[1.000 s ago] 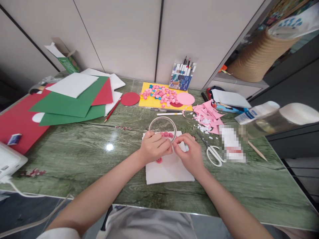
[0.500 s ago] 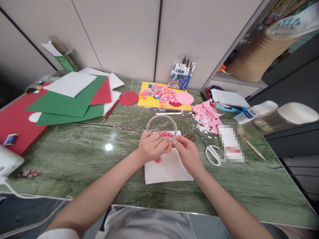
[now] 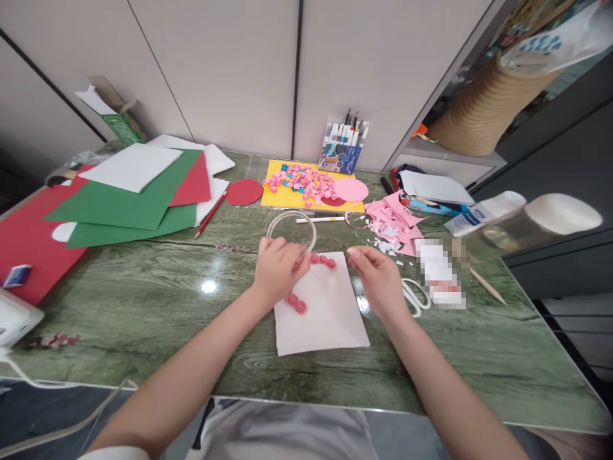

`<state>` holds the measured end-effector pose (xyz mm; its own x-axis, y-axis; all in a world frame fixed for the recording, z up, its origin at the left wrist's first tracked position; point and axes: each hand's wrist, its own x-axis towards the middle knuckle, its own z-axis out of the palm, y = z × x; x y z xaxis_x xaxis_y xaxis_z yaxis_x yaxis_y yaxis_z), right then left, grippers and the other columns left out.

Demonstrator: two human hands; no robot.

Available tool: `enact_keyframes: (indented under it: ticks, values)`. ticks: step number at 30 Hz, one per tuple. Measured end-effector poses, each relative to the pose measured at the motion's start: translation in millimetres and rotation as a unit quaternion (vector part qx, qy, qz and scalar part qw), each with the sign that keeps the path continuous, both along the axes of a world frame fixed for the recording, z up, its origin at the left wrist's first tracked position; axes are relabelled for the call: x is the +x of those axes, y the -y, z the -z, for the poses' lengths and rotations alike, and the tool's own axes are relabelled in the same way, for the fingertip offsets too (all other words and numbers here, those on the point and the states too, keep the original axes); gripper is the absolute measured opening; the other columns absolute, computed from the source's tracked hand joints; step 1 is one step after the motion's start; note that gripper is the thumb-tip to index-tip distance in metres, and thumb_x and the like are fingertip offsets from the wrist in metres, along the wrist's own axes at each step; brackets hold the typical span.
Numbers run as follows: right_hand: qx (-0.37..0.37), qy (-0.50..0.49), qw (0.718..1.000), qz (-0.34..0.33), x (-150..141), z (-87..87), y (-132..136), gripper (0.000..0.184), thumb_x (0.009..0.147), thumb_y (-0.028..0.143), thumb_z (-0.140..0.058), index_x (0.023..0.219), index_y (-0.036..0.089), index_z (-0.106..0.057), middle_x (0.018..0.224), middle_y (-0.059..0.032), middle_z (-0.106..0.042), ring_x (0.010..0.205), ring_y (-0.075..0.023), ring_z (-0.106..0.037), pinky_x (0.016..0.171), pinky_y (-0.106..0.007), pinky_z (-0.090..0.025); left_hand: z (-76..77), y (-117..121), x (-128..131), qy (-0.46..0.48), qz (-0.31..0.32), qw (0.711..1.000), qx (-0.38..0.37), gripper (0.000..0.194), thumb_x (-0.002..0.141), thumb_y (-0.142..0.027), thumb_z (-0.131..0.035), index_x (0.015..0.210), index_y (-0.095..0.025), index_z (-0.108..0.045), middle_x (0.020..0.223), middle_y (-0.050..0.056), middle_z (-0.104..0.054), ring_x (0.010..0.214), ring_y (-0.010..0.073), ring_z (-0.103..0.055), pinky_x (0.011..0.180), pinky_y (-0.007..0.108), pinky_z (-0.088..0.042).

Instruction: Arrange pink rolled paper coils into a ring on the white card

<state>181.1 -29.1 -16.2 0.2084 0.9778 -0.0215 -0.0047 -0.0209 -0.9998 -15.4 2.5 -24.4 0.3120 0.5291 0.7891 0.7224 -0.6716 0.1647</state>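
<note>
My left hand (image 3: 281,267) is closed on a large, pale roll of tape (image 3: 313,237), holding it up over the far left part of a white sheet (image 3: 325,319). Several pink paper rosettes (image 3: 297,304) form a curved row on that sheet, partly covered by my left hand. To the right of the sheet, the thumb and fingertips of my right hand (image 3: 379,276) are pinched together. Whatever lies between them is too small to make out. White-handled scissors (image 3: 417,297) lie just beyond my right hand, their blades hidden behind it.
A yellow sheet (image 3: 272,199) at the back bears many small paper rosettes. Pink paper scraps (image 3: 393,214) lie right of it. Green sheets (image 3: 119,204) and a red pencil (image 3: 211,215) are on the left. A marker pack (image 3: 341,150) leans on the wall; a wooden stick (image 3: 487,285) lies far right.
My hands have moved apart: the left with the tape roll went left, the right went right, off the sheet's edge. More rosettes on the sheet now show.
</note>
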Motion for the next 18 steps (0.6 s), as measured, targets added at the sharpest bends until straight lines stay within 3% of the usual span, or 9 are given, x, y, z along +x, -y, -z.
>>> enact_keyframes:
  ticks: [5, 8, 12, 14, 16, 18]
  values:
    - [0.005, -0.035, 0.999, -0.006, 4.5, -4.8, 0.8, 0.017, 0.070, 0.035, -0.069, 0.079, 0.021, -0.069, 0.072, 0.0005, -0.062, 0.066, -0.0112, -0.051, 0.065, -0.026, -0.042, 18.3, -31.7, -24.9, 0.030, -0.078, 0.987, -0.135, 0.010, 0.077, -0.016, -0.063, 0.073, -0.023, -0.056, 0.069, 0.004, -0.059, 0.071, 0.0246, -0.055, 0.068, 0.043, -0.038]
    - [-0.004, -0.040, 0.999, -0.019, 3.6, -6.9, 3.2, 0.017, 0.072, 0.035, -0.068, 0.081, 0.022, -0.070, 0.073, 0.0002, -0.063, 0.067, -0.0110, -0.052, 0.066, -0.025, -0.042, 21.9, -38.8, -35.4, 0.051, -0.105, 0.975, -0.188, 0.006, 0.079, -0.017, -0.059, 0.076, -0.022, -0.061, 0.076, 0.007, -0.060, 0.081, 0.0284, -0.055, 0.075, 0.048, -0.039]
    - [-0.002, -0.023, 0.999, -0.047, 1.0, -11.3, 7.3, 0.014, 0.076, 0.034, -0.064, 0.084, 0.024, -0.070, 0.079, 0.0000, -0.066, 0.073, -0.0122, -0.056, 0.070, -0.026, -0.043, 5.1, -24.9, -25.4, 0.067, -0.069, 0.967, -0.236, 0.020, 0.082, -0.020, -0.054, 0.100, -0.023, -0.062, 0.098, 0.010, -0.062, 0.098, 0.0305, -0.053, 0.086, 0.050, -0.038]
    - [0.020, 0.021, 0.996, -0.080, -1.7, -14.7, 10.4, 0.012, 0.077, 0.031, -0.063, 0.084, 0.025, -0.070, 0.083, -0.0002, -0.066, 0.077, -0.0137, -0.058, 0.072, -0.027, -0.044, -6.1, -11.1, -11.5, 0.075, -0.029, 0.963, -0.256, 0.019, 0.081, -0.023, -0.055, 0.098, -0.025, -0.064, 0.098, 0.007, -0.063, 0.097, 0.0271, -0.055, 0.086, 0.045, -0.042]
    - [0.056, 0.085, 0.988, -0.117, -5.0, -18.3, 14.1, 0.013, 0.080, 0.027, -0.060, 0.087, 0.026, -0.070, 0.087, -0.0010, -0.065, 0.083, -0.0150, -0.058, 0.075, -0.028, -0.044, -14.1, 2.7, 2.7, 0.164, 0.089, 0.913, -0.363, 0.016, 0.082, -0.022, -0.055, 0.093, -0.024, -0.066, 0.096, 0.006, -0.065, 0.094, 0.0223, -0.058, 0.086, 0.039, -0.045]
    - [0.090, 0.144, 0.976, -0.139, -8.2, -21.0, 17.9, 0.016, 0.082, 0.024, -0.057, 0.091, 0.027, -0.070, 0.090, -0.0018, -0.064, 0.086, -0.0151, -0.058, 0.076, -0.029, -0.044, -18.4, 12.9, 12.5, 0.245, 0.166, 0.831, -0.471, 0.014, 0.080, -0.025, -0.058, 0.089, -0.021, -0.068, 0.092, 0.006, -0.066, 0.089, 0.0203, -0.062, 0.081, 0.035, -0.048]
